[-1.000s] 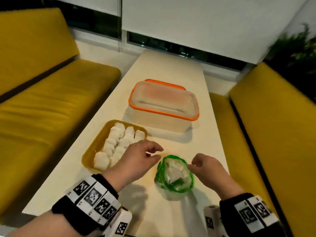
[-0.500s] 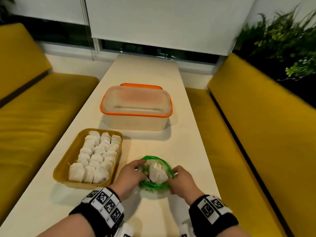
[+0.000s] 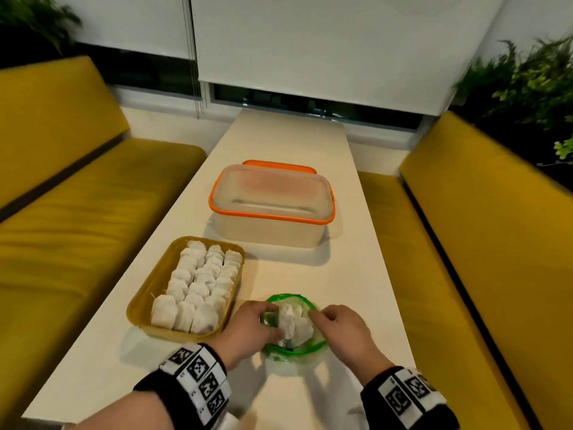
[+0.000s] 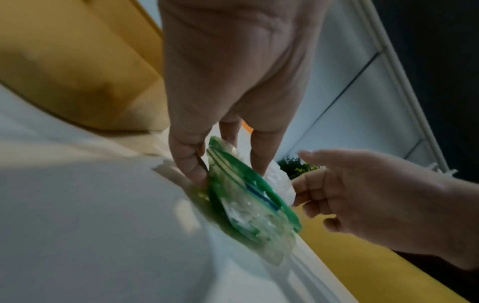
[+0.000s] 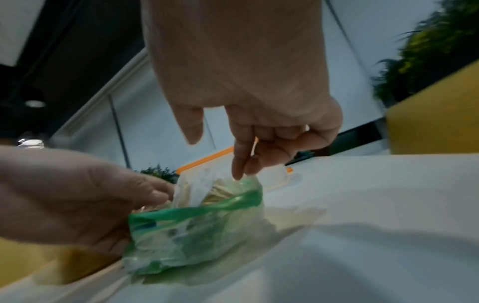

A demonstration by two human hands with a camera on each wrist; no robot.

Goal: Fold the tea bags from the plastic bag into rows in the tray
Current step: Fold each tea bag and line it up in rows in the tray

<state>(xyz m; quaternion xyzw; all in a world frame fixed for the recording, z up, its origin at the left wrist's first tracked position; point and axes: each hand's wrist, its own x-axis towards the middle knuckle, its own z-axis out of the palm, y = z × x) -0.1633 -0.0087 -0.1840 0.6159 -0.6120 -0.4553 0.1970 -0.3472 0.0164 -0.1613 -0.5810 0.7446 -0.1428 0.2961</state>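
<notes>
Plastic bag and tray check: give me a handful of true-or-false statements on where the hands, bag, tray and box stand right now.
1. The left hand grips the plastic bag at its green rim. True.
2. The tray holds no tea bags. False: three rows of folded tea bags lie in it.
3. The right hand rests on the orange-rimmed box. False: its fingertips are at the bag's rim; the box stands apart, farther up the table.
4. Loose tea bags remain in the plastic bag. True.
5. The tray lies on the right hand's side of the bag. False: it lies on the left hand's side.
</notes>
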